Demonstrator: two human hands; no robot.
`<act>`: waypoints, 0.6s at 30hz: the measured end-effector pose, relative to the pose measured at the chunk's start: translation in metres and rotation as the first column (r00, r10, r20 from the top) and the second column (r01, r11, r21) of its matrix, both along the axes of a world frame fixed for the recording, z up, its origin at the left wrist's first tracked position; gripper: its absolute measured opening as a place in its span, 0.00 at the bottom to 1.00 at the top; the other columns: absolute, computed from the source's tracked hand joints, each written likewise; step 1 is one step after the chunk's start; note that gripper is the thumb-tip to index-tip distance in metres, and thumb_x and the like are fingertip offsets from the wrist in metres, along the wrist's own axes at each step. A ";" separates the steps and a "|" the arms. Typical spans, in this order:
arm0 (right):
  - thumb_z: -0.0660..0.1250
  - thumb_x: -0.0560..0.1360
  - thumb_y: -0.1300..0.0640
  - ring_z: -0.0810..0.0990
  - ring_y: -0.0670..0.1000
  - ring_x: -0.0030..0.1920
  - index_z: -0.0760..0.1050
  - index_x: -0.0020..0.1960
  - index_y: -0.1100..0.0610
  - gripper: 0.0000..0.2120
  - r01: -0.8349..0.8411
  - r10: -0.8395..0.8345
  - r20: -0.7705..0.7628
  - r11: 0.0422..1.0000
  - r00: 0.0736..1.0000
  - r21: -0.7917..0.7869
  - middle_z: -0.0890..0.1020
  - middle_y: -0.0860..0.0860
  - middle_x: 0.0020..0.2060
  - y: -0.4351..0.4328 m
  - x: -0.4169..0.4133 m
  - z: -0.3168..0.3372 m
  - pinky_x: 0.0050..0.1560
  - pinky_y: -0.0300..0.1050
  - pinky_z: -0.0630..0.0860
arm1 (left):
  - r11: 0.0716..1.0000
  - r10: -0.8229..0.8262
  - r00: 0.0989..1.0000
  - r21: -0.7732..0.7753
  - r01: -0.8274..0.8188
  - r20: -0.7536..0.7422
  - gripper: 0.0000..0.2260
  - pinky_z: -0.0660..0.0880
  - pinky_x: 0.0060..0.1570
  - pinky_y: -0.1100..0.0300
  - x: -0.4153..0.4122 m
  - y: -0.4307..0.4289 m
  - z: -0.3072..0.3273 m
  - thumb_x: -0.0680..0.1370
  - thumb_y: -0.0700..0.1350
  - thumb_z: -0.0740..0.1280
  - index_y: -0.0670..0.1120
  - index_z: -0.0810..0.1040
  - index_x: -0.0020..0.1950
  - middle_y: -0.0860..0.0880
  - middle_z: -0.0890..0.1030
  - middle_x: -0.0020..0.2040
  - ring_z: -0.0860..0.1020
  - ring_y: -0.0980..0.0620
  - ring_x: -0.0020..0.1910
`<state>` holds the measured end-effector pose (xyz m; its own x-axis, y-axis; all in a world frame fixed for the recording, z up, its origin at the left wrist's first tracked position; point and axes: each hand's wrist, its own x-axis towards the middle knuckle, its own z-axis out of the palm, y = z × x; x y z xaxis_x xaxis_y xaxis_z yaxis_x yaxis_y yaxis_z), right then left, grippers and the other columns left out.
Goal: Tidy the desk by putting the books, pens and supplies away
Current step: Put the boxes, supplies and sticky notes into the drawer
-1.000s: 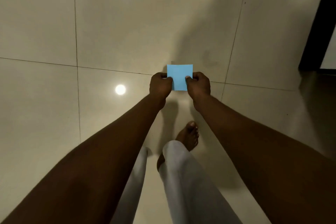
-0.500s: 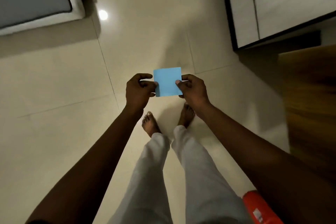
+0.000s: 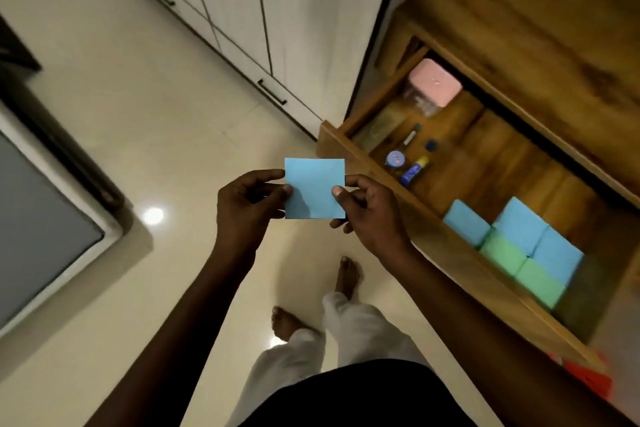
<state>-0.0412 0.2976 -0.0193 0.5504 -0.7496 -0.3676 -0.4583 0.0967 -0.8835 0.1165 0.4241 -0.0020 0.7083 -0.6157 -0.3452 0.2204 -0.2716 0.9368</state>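
Nearest me, my feet [image 3: 348, 274] stand on the tiled floor [image 3: 173, 114]. Above them I hold a blue note [image 3: 315, 187] in the air. My left hand [image 3: 246, 204] pinches its left edge between thumb and fingers, and my right hand [image 3: 367, 208] pinches the right edge the same way. The note hangs just outside the front wall of the open drawer [image 3: 360, 159], not yet over it.

Inside the drawer, blue and green pads [image 3: 523, 225] sit in stacks against the front wall toward the right end. Toward the left end lie a pen [image 3: 411, 137], a glue stick [image 3: 414, 170] and a pink-lidded jar [image 3: 434, 87] at the back corner. I judge much of the stationery is already stowed and this note goes in beside the pads.

What is left I cannot say. The wooden worktop [image 3: 554, 28] beyond the drawer is cut off by the frame, so any books or pens on it are out of sight. I cannot tell whether the note is one sheet or a thin pad. A red thing [image 3: 585, 378] at the drawer's right end is blurred beyond naming. The pale cupboard [image 3: 242, 10] stands farthest off.
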 end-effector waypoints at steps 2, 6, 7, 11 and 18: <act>0.68 0.81 0.47 0.88 0.51 0.38 0.76 0.64 0.54 0.15 0.098 -0.098 0.048 0.995 0.994 0.011 0.86 0.53 0.51 -0.012 -0.028 0.015 0.32 0.41 0.79 | 0.996 -0.084 0.996 -0.018 0.084 0.012 0.09 0.82 0.39 0.51 -0.017 -0.027 0.015 0.76 0.37 0.74 0.45 0.85 0.55 0.43 0.87 0.43 0.84 0.46 0.39; 0.69 0.81 0.53 0.88 0.53 0.37 0.79 0.59 0.53 0.09 0.301 -0.302 0.107 0.953 0.947 0.032 0.86 0.52 0.47 -0.032 -0.079 0.036 0.34 0.44 0.81 | 0.969 -0.241 0.970 -0.047 0.243 0.039 0.10 0.84 0.40 0.48 -0.053 -0.077 0.031 0.76 0.36 0.74 0.45 0.85 0.56 0.45 0.87 0.45 0.85 0.45 0.42; 0.69 0.81 0.54 0.88 0.53 0.37 0.80 0.59 0.53 0.08 0.345 -0.347 0.122 0.938 0.930 0.038 0.86 0.52 0.48 -0.037 -0.094 0.040 0.36 0.46 0.83 | 0.957 -0.283 0.958 -0.050 0.286 0.046 0.10 0.84 0.41 0.47 -0.064 -0.091 0.033 0.76 0.36 0.74 0.45 0.85 0.56 0.45 0.87 0.46 0.85 0.44 0.44; 0.70 0.80 0.57 0.88 0.48 0.42 0.81 0.52 0.44 0.08 0.486 -0.485 0.141 0.873 0.863 0.028 0.86 0.47 0.47 -0.056 -0.140 0.045 0.39 0.47 0.85 | 0.912 -0.409 0.911 -0.018 0.410 0.062 0.14 0.85 0.44 0.47 -0.101 -0.138 0.031 0.74 0.35 0.76 0.43 0.85 0.58 0.45 0.87 0.50 0.85 0.44 0.49; 0.72 0.78 0.62 0.88 0.52 0.40 0.81 0.58 0.57 0.08 0.606 -0.609 0.018 0.791 0.793 0.085 0.85 0.53 0.49 -0.104 -0.215 0.016 0.42 0.44 0.85 | 0.816 -0.578 0.801 0.129 0.563 0.156 0.14 0.85 0.42 0.44 -0.159 -0.220 0.000 0.73 0.40 0.78 0.44 0.85 0.57 0.46 0.86 0.48 0.86 0.47 0.47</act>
<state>-0.2558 0.1938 -0.0028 0.0065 -0.9074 -0.4201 -0.2459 0.4058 -0.8803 -0.0425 0.2041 -0.0025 0.2902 -0.9064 -0.3068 -0.1656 -0.3633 0.9168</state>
